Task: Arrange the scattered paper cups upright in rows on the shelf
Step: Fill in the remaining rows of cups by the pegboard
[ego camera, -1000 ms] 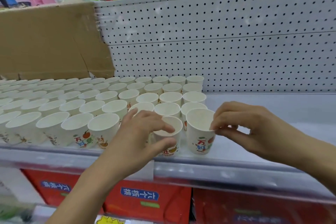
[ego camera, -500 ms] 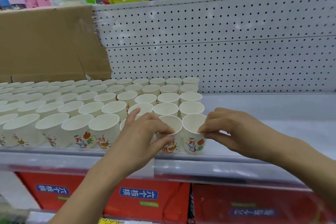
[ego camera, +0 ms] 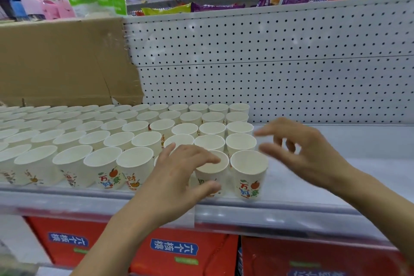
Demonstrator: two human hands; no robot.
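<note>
On the shelf (ego camera: 336,177): cups (ego camera: 125,139) upright in rows, filling its left part.
Left hand (ego camera: 177,177): thumb and fingers curled round a front-row cup (ego camera: 210,172).
Right hand (ego camera: 300,152): blurred, fingers loosely spread, holding nothing, just right of the end cup (ego camera: 248,172).

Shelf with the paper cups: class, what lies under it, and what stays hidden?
Red cartons with blue labels sit below the shelf. The left forearm and the shelf's front edge cover parts of them.
</note>
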